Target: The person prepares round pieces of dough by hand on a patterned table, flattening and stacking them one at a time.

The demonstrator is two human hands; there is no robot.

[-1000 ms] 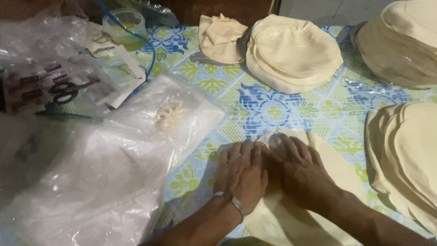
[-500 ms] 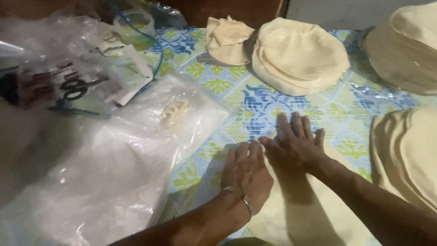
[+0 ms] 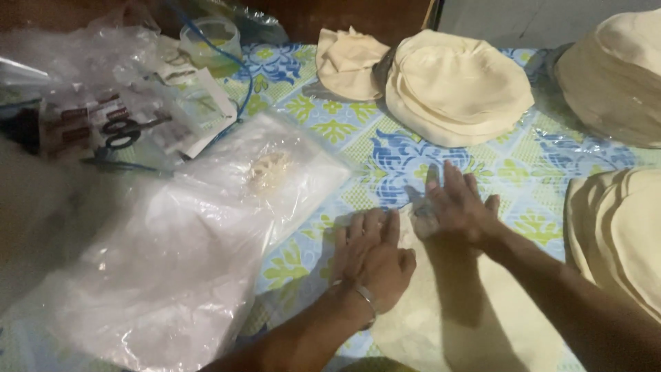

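Leftmost, lower left of frame: one large clear plastic bag [image 3: 172, 275] lies flat, a small crumbly lump inside near its upper end; above it, upper left, one small clear tub [image 3: 210, 38] amid loose wrappers. Centre bottom: left hand [image 3: 372, 258], fingers extended and together, palm pressing one pale dough sheet [image 3: 468, 324] flat on the patterned tablecloth [image 3: 385, 151], probably to spread it; right hand [image 3: 458, 207], fingers splayed, presses the sheet's far edge. Stacked rounds, kept clear of the working area, count four: top centre [image 3: 458, 89], a folded one [image 3: 348, 62] beside it, upper right [image 3: 613, 76], right edge [image 3: 620, 234]
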